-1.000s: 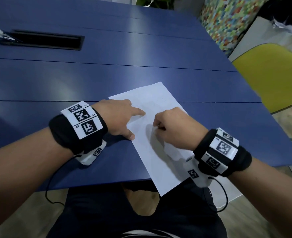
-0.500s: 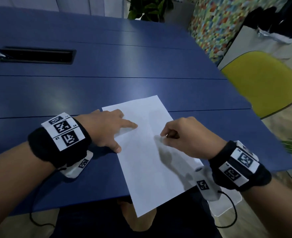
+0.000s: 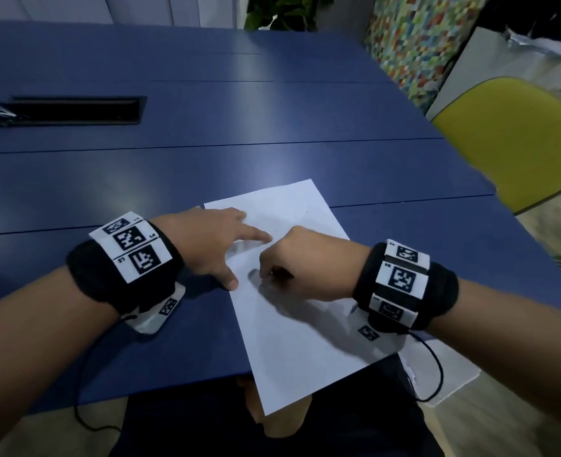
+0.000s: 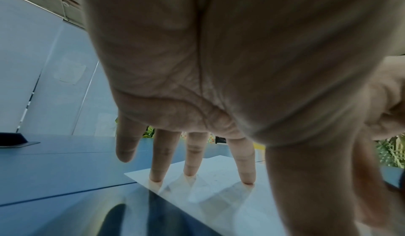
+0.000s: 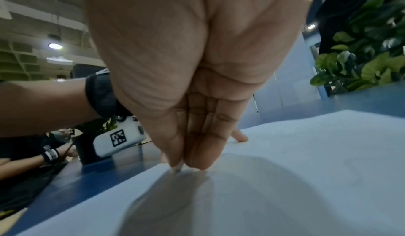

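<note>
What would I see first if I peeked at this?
A white sheet of paper lies on the blue table, its near corner hanging over the edge. The left hand presses straight fingers on its left side, while the right hand pinches what looks like a pen against its middle. A bright yellow chair stands off to the right.

Both bare forearms reach forward, with the wrists close together. The left hand [image 3: 206, 245] is spread palm down, its straight fingers [image 4: 190, 163] pressing on their tips and the thumb splayed out. The right hand [image 3: 305, 265] is bunched, its curled fingers and thumb pinching a pen [image 5: 177, 168] tip-down.
</note>
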`<state>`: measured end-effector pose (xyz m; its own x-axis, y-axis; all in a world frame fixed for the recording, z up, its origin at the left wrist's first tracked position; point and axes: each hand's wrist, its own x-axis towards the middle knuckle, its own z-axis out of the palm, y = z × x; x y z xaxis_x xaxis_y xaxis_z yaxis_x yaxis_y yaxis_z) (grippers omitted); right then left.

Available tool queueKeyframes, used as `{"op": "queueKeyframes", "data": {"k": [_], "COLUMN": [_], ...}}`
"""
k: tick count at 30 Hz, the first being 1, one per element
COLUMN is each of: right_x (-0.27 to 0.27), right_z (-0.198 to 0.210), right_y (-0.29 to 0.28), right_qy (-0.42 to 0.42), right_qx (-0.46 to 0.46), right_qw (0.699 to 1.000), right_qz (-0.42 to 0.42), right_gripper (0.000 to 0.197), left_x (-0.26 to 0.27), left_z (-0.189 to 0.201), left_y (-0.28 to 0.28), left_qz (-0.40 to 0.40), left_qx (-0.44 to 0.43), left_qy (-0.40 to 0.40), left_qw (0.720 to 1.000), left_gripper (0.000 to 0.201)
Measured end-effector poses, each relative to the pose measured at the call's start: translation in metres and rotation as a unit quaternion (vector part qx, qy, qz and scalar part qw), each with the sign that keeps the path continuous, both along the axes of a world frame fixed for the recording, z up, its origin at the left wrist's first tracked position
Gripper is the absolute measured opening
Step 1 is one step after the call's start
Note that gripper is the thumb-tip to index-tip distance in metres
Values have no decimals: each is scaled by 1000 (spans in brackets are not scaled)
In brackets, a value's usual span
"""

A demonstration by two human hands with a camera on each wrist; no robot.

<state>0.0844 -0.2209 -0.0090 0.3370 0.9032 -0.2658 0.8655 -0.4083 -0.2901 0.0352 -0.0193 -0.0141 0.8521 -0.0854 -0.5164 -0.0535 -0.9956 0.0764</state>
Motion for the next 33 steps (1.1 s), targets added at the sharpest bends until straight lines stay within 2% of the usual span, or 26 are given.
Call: {"op": "queueKeyframes", "data": {"k": [3, 5, 8, 10, 13, 15, 17, 22, 27, 31, 33], "right_x": [11, 3, -7, 3, 8, -2, -8, 12, -7, 15, 9], "right_z": [-3, -4, 0, 1, -2, -3, -3, -2, -4, -2, -4], "right_y": [1, 0, -4, -3, -3, -5, -10, -15, -19, -22, -22], "right_qy": [-24, -21, 4, -17, -26, -15, 9, -18, 2, -43, -63], "right_qx": [7, 9, -8, -12, 6, 3, -6, 7, -15, -1, -4], "right_qw": [999, 1000, 1000, 1000, 999, 1000, 1000, 998, 1000, 995, 994], "right_qz": [-34, -17, 10, -18, -40, -9, 10, -63, -15, -92, -89], "right_gripper": [13, 9, 12, 6, 11, 6, 13, 12, 11, 12, 14], "left_x": [0, -1, -1, 0, -1, -1, -1, -1, 0, 0, 0], "left_z": [-1, -1, 0, 2, 3, 3, 3, 2, 3, 5, 5], "left_y": [0, 0, -1, -2, -3, -4, -4, -4, -5, -6, -6], "left_qz": [-4, 0, -1, -2, 1, 3, 3, 6, 9, 10, 7], "left_qx": [-5, -5, 2, 6, 5, 5, 6, 7, 5, 9, 11], "left_qy": [-4, -3, 0, 1, 5, 6, 5, 8, 8, 14, 12], "left_qw": [1000, 1000, 1000, 1000, 1000, 1000, 1000, 1000, 1000, 1000, 1000], "left_gripper": [101, 102, 102, 102, 103, 102, 102, 103, 103, 102, 102]}}
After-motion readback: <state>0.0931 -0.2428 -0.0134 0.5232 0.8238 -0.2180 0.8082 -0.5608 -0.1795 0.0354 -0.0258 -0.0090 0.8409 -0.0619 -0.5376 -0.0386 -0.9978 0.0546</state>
